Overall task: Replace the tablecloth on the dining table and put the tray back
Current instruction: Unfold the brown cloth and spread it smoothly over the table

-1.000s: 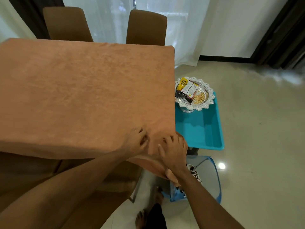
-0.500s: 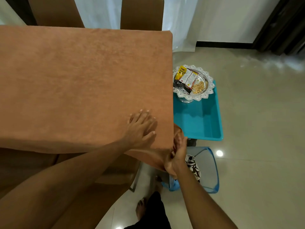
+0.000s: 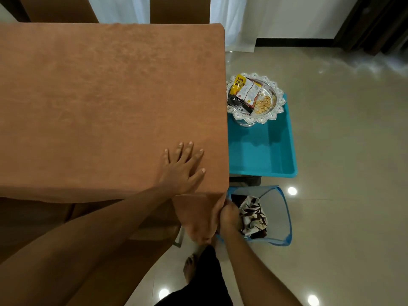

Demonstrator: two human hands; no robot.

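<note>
Head view: nearest, the right grip point(image 3: 229, 214) is curled round the hanging corner of the brown tablecloth point(image 3: 99, 96), just below the covered worktop's near right corner. Just right of that grip, a blue mesh basket point(image 3: 286, 219) on the floor point(image 3: 342, 162) holds a brown-and-white patterned cloth point(image 3: 252, 215). Beyond it, the left grip point(image 3: 183, 168) lies flat on the tablecloth, fingers spread, close to the same corner. Farther off to the right, a teal tub point(image 3: 260, 151) stands beside the worktop. The silver tray point(image 3: 280, 100) of snack packets point(image 3: 245, 91) and nuts point(image 3: 263, 103) sits at its far end.
</note>
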